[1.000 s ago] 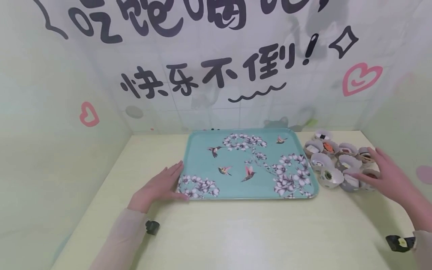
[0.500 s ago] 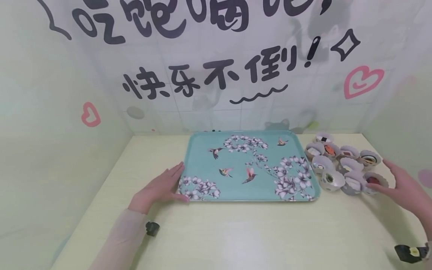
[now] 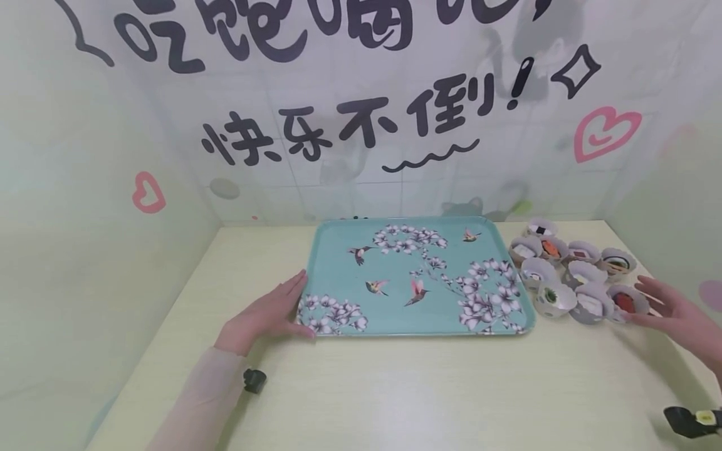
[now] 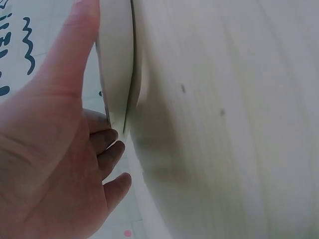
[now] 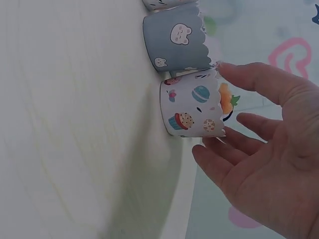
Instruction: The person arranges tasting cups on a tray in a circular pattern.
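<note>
A turquoise tray [image 3: 420, 282] with flowers and birds lies on the table in the head view. My left hand [image 3: 267, 313] rests at its near left corner, fingers along the left side and thumb along the front edge; in the left wrist view the hand [image 4: 60, 134] lies against the tray's side [image 4: 117, 64]. My right hand [image 3: 674, 313] spans a paper baking cup [image 3: 626, 304] holding a red piece. In the right wrist view, the thumb is at the rim of this cupcake-patterned cup [image 5: 194, 107], the other fingers beside its opposite side; firm contact cannot be told.
Several more scalloped paper cups, including one with a green-topped piece [image 3: 554, 299], crowd the tray's right side. A grey bear-patterned cup [image 5: 177, 40] adjoins the one by my right hand. Printed walls enclose the table [image 3: 395, 394] at the back and sides.
My right hand has moved right and down from over the cups to the nearest right-hand cup, its fingers drawing in around it. The left hand and tray stay put.
</note>
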A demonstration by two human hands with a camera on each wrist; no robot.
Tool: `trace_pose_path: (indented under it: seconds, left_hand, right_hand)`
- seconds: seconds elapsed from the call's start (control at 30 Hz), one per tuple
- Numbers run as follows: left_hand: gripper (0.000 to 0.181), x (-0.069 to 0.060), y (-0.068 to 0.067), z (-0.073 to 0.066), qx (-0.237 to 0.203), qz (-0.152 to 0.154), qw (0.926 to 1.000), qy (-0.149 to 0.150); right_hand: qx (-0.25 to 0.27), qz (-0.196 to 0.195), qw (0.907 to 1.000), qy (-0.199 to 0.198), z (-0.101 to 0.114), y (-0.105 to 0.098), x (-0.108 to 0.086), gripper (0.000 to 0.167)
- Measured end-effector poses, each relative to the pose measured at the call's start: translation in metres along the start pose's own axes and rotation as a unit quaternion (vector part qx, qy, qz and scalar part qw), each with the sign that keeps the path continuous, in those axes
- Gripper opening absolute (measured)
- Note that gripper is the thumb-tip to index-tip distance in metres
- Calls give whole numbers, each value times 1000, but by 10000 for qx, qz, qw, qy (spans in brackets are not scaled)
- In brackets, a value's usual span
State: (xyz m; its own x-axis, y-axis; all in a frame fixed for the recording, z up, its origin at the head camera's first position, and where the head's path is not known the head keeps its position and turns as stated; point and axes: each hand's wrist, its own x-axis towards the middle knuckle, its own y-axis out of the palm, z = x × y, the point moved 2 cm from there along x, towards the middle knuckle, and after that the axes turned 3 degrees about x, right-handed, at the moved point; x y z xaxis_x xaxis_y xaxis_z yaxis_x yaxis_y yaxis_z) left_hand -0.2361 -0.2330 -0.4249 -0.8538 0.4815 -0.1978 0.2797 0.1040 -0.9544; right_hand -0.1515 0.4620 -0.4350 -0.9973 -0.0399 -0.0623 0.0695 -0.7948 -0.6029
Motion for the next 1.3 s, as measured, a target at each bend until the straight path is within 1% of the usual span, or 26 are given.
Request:
trace_pose_path:
  seconds: [0.17, 0.27, 0.3, 0.37, 0.43, 0.5, 0.67, 0.77, 0.87, 1.0, 1.1, 1.2, 1.3]
  left_hand:
    - [131, 0, 0, 0, -34, 19, 10000, 35]
    - [131, 0, 0, 1, -111, 57, 9999, 23]
    - [132, 0, 1, 1, -127, 77, 9999, 10]
    - [132, 1, 1, 1, -164, 96, 9998, 20]
    - [132, 1, 2, 1, -209, 107, 9997, 44]
    - [131, 1, 3, 1, -225, 109, 9997, 51]
    - [132, -5, 5, 3, -265, 50, 9996, -21]
    - [132, -9, 7, 4, -321, -18, 9995, -33]
    - [132, -13, 8, 6, -404, -19, 9991, -109]
    - [132, -17, 9, 8, -477, -118, 9987, -105]
    - [131, -17, 9, 8, -486, -203, 9986, -23]
    - [131, -14, 8, 7, -507, -183, 9985, -10]
    - [131, -10, 8, 6, -519, -195, 9984, 56]
  right_hand:
    - [-146, -65, 9999, -13, 4, -3, 5, 72]
    - [-335, -2, 9993, 177, 7, -2, 7, 72]
    - [-512, -13, 9983, 262, 8, -1, 8, 76]
    - [-854, -56, 9956, 368, 8, 0, 8, 76]
    - [-1094, -69, 9929, 452, 8, 0, 8, 75]
    - [-1305, -163, 9902, 471, 7, 0, 7, 72]
    - [-1275, -209, 9905, 479, 7, 2, 8, 70]
    - [-1335, -246, 9897, 447, 12, 3, 12, 69]
    - [-1396, -240, 9892, 375, 18, 5, 16, 67]
    - [-1456, -299, 9884, 307, 22, 5, 20, 66]
    - [-1443, -401, 9883, 279, 22, 2, 21, 66]
    - [-1419, -514, 9882, 263, 20, -2, 21, 64]
    - [-1367, -590, 9879, 427, 21, -5, 18, 66]
